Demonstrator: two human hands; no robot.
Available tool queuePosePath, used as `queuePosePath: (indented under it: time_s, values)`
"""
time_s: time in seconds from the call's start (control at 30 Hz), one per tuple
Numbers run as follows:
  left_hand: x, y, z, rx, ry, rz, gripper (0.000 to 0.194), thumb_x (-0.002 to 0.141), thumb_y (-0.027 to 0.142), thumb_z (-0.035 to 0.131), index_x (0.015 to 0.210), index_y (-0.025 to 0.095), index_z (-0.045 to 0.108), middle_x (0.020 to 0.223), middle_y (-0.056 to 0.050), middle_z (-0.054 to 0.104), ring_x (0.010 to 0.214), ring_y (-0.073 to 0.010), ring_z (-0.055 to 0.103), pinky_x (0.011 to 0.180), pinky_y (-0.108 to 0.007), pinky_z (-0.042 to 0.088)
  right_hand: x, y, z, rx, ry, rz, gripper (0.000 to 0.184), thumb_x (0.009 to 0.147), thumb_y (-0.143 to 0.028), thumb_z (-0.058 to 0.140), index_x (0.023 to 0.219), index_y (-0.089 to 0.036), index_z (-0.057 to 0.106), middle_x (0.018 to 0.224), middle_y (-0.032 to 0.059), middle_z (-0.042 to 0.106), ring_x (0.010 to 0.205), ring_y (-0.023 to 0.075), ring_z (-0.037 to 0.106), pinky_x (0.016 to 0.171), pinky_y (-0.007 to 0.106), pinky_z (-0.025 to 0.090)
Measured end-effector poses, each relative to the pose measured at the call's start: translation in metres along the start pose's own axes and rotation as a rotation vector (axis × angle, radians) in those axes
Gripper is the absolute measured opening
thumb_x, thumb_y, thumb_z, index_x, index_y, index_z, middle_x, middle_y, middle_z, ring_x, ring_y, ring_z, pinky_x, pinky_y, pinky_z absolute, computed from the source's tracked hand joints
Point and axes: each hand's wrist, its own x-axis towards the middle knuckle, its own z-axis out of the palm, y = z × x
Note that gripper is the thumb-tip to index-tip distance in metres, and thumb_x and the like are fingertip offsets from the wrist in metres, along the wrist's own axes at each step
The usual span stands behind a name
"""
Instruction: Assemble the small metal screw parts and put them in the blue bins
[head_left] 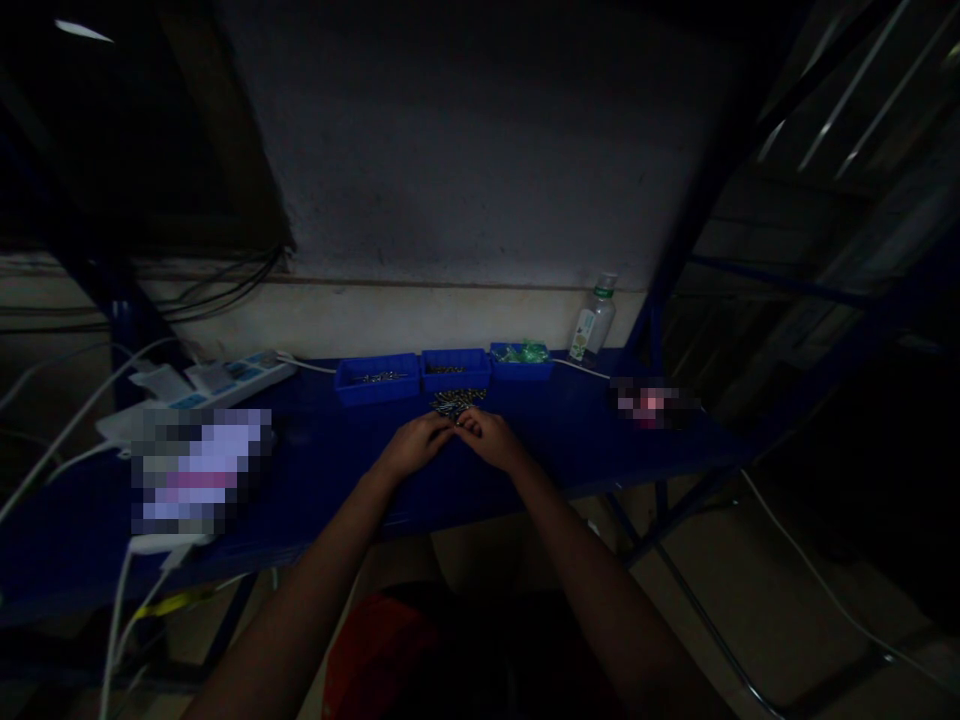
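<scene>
My left hand (417, 443) and my right hand (487, 436) meet over the blue table, thumbs and fingers pinched closed with the fingertips almost touching. Whatever is between the fingers is too small and dark to make out. Just beyond the fingertips lies a heap of small, slim metal pieces (459, 401), brassy and silvery, resembling screws. Behind it stand a left blue bin (377, 392) with thin silvery pieces, a middle blue bin (456, 382) with small brownish pieces, and a right blue bin (521, 373) holding green plastic wrapping (523, 353).
A clear bottle (592, 322) stands at the back right, against the wall. Power strips (232, 382) with plugs and white cables occupy the left, beside a blurred-out object (206, 475). Another blurred object (652, 402) lies at right. The blue table (315, 500) has its front edge below my wrists.
</scene>
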Motion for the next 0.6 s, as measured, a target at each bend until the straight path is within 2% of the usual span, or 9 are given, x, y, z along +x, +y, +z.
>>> queuePosePath:
  time_s: [0.17,0.4,0.6]
  values:
    - [-0.0002,0.0011,-0.0008,0.003,-0.001,0.004,0.026,0.087,0.036,0.040,0.094,0.022,0.062,0.086,-0.004,0.060,0.081,-0.0164,0.056,0.073,-0.025,0.041,0.0007,0.0002,0.0004,0.011,-0.006,-0.012,0.017,0.082,-0.033,0.050,0.091,-0.019,0.054,0.080,0.0000,0.060,0.065,0.0095,0.054,0.063,0.021,0.040]
    - [0.0002,-0.0001,0.0012,0.027,0.002,-0.006,0.029,0.087,0.038,0.039,0.096,0.022,0.061,0.088,-0.005,0.060,0.082,-0.0167,0.057,0.074,-0.025,0.041,0.0007,-0.0017,-0.0019,-0.082,0.047,-0.046,0.015,0.082,-0.031,0.051,0.087,-0.018,0.056,0.083,0.0004,0.053,0.065,0.0089,0.049,0.068,0.022,0.038]
    - [0.0001,-0.0002,0.0011,0.015,0.010,0.001,0.029,0.087,0.039,0.039,0.096,0.023,0.061,0.086,-0.004,0.061,0.080,-0.0164,0.057,0.072,-0.025,0.041,0.0013,0.0002,-0.0021,-0.080,0.050,-0.075,0.015,0.083,-0.030,0.050,0.088,-0.019,0.057,0.083,0.0006,0.055,0.068,0.0094,0.049,0.068,0.021,0.037]
